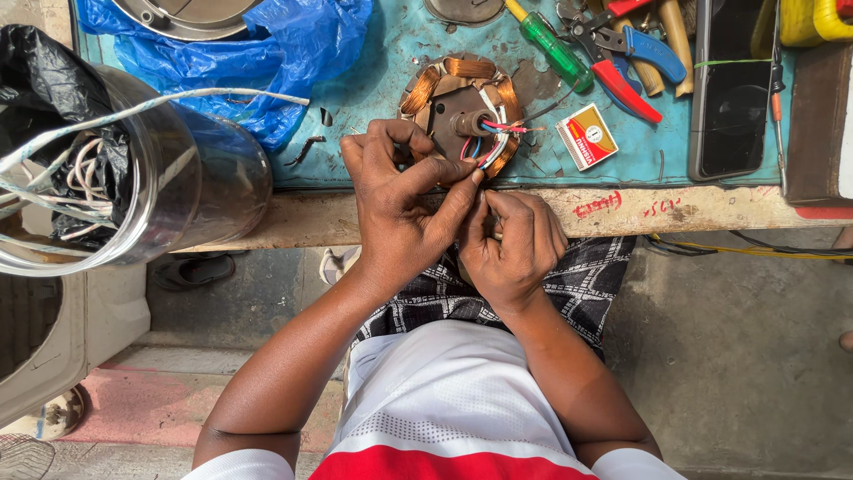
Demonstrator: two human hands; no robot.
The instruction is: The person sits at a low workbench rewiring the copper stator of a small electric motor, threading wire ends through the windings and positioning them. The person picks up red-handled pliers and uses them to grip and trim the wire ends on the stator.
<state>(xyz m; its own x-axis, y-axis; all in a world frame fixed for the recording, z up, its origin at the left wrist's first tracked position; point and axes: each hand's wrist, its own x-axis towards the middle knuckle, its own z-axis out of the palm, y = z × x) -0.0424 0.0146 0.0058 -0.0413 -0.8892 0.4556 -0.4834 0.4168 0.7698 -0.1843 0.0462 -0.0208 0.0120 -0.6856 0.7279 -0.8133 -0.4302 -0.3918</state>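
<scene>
At the frame's centre we pinch the coloured wires (484,151) with both hands: left hand (400,209) fingertips closed on them, right hand (514,244) curled just below. The wires run up to the copper-wound stator (462,111), directly above our fingers.

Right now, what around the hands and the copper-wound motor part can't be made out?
Head view only:
- Wire ends: hidden between the left hand and right hand fingertips.
- Near rim of the motor stator: covered by the left hand.
- Metal dish: cut off by the top edge.
</scene>
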